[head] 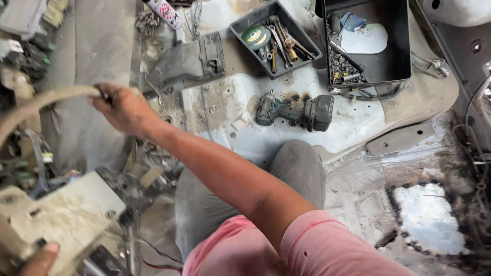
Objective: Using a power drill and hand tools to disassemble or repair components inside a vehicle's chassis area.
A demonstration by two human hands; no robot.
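Here I am sitting on the stripped metal floor (358,128) of a vehicle, my grey-trousered knee (299,163) pointing toward twelve o'clock. My right hand (123,108) is reaching across my body to about ten o'clock, its fingers closing around a dusty beige curved strip (41,102) that is arcing away toward nine o'clock and down the left edge of the view. My left hand (38,260) is showing only as a fingertip or two at seven o'clock, pressing against the lower edge of a pale, grimy, boxy plastic housing (66,214); I cannot tell how wide that hand is standing. Tangled dark wires (41,163) are lying between the housing and the strip.

At one o'clock, just past my knee, a teal and black cordless drill (294,110) is lying on its side on the floor, touching neither hand. Beyond it, at twelve o'clock, a grey plastic tray (240,28) is holding wrenches and a green grinding disc (255,37). Just beside that, toward one o'clock, a deeper black bin (401,46) is holding bolts and small fittings. A white and pink spray can (164,13) is lying at eleven o'clock near the top edge. At four o'clock a bare patch ringed with dark weld spots (427,217) is showing in the floor.
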